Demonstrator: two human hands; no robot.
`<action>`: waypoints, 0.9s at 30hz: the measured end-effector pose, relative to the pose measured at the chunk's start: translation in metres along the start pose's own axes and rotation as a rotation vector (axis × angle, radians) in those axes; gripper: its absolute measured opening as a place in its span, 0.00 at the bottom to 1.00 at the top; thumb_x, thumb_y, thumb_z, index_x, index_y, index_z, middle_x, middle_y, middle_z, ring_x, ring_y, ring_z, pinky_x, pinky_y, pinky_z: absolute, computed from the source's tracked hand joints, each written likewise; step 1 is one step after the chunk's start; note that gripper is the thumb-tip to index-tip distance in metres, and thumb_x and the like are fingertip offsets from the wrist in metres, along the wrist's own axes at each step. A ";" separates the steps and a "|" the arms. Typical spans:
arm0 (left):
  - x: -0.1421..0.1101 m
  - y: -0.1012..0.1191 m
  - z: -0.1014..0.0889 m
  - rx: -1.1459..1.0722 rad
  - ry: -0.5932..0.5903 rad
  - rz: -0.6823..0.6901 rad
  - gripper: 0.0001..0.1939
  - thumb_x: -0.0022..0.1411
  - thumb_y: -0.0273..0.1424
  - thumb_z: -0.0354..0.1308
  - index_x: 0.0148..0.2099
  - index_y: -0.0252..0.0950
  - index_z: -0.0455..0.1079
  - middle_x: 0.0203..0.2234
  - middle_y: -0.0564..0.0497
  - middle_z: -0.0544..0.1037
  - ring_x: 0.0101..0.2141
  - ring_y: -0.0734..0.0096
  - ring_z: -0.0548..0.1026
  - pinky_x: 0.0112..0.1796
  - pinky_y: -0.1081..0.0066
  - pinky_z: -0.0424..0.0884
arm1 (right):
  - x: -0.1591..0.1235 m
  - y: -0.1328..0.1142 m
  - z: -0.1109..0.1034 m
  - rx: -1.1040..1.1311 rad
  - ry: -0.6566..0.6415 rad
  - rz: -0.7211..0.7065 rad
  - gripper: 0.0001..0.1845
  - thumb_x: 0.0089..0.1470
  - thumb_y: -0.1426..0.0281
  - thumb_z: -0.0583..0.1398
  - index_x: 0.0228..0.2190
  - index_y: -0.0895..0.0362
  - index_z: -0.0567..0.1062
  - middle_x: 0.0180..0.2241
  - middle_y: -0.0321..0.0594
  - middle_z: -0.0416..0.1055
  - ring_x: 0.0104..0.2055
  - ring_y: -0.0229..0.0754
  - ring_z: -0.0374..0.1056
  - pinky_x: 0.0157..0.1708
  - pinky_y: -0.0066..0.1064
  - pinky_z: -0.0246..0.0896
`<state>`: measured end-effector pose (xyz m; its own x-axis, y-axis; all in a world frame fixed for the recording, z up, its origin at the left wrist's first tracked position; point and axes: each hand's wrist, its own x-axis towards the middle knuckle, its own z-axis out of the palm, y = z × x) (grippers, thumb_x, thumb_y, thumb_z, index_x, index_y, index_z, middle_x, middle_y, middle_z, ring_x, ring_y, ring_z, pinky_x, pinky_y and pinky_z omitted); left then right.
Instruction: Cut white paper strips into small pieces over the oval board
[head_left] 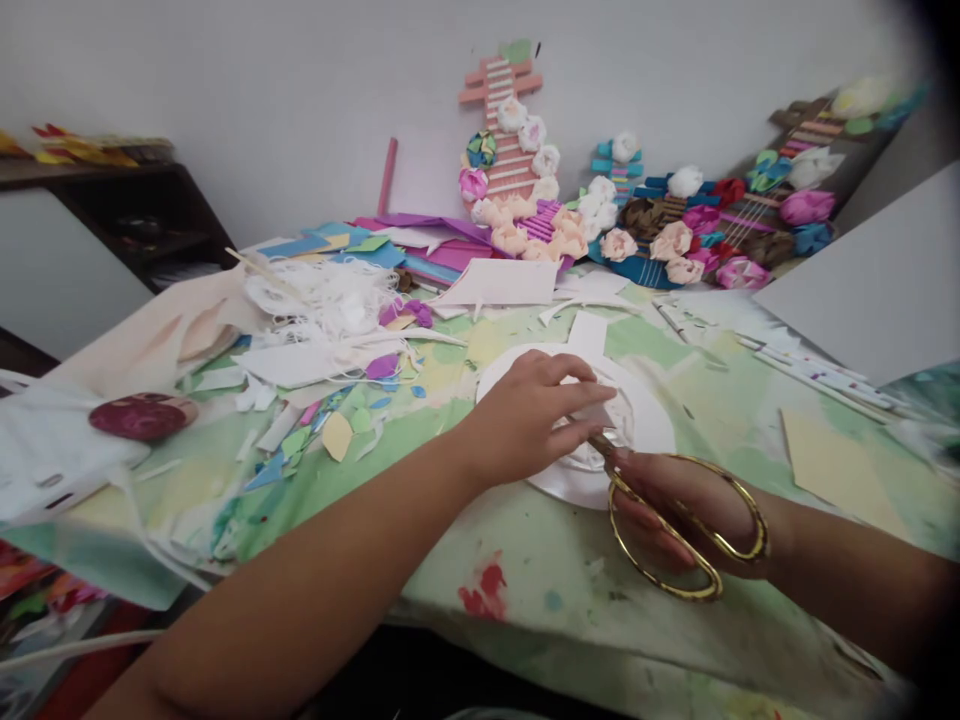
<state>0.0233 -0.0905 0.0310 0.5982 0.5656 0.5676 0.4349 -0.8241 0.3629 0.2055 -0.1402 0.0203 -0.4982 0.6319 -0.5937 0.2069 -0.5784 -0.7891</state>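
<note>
My right hand (667, 500) is closed round a pair of scissors (705, 590) near the pivot. Their gold loop handles stick out back toward me, and the blades are mostly hidden. My left hand (525, 415) is bent over a white round cutout (652, 425) with a strip-like neck (589, 335), its fingers and thumb closing near the scissors' front end. Something small and pale shows between those fingers, but I cannot make out what it is. A round, whitish, crumpled-looking centre on the cutout is partly covered by my hands.
White string (330, 300) lies tangled at the left, near paper scraps (337, 437) and a dark red oval object (142, 415). Decorated guitar-shaped crafts (514, 160) with paper flowers lean against the wall. A yellow sheet (840, 465) and a large white board (870, 280) are at the right.
</note>
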 end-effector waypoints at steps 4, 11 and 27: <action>0.003 -0.011 0.005 -0.011 -0.044 0.050 0.10 0.55 0.29 0.47 0.37 0.37 0.68 0.34 0.51 0.72 0.36 0.73 0.66 0.41 0.71 0.57 | 0.006 0.002 0.002 0.106 -0.027 0.005 0.26 0.51 0.55 0.43 0.11 0.58 0.59 0.06 0.32 0.53 0.09 0.30 0.47 0.12 0.23 0.38; 0.005 -0.020 0.011 -0.037 -0.075 -0.001 0.12 0.56 0.30 0.44 0.38 0.37 0.68 0.35 0.48 0.72 0.38 0.71 0.66 0.42 0.71 0.58 | 0.009 -0.005 0.009 0.129 0.086 0.034 0.27 0.51 0.57 0.43 0.09 0.58 0.58 0.04 0.32 0.52 0.08 0.29 0.45 0.10 0.22 0.37; -0.007 -0.018 0.001 0.077 -0.068 0.089 0.14 0.57 0.27 0.42 0.40 0.37 0.67 0.35 0.47 0.72 0.37 0.71 0.67 0.39 0.72 0.61 | 0.004 -0.001 0.021 -0.086 0.261 0.031 0.27 0.48 0.51 0.44 0.10 0.57 0.56 0.04 0.30 0.51 0.08 0.29 0.46 0.10 0.23 0.39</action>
<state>0.0118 -0.0790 0.0201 0.6795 0.4934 0.5430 0.4272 -0.8678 0.2539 0.1853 -0.1479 0.0217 -0.2589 0.7326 -0.6295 0.2954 -0.5604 -0.7737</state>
